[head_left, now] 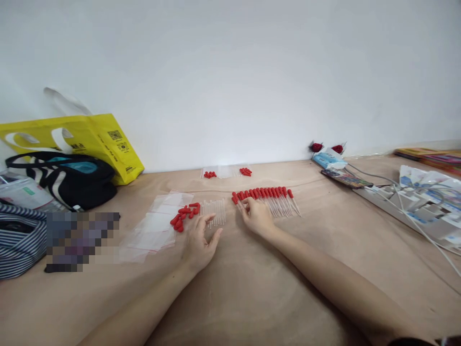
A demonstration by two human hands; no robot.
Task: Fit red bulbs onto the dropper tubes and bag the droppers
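My right hand (257,216) is closed in a pinch at the left end of a row of droppers (275,193), holding the leftmost dropper (235,197) just below its red bulb. The droppers have red rubber bulbs and thin clear tubes, lying side by side with the bulbs toward the wall. My left hand (201,242) is open, thumb and fingers apart, over the near end of a group of bare clear tubes (217,214). Loose red rubber bulbs (177,222) lie in a pile just left of those tubes. Part of the tubes is hidden behind my left fingers.
Clear zip bags (158,223) overlap left of the bulbs. Near the wall, another bag (226,171) lies between two small heaps of red bulbs. A yellow bag (118,144) and black bag (93,180) stand left. A power strip (414,216) with cables and a tissue pack (329,161) are right.
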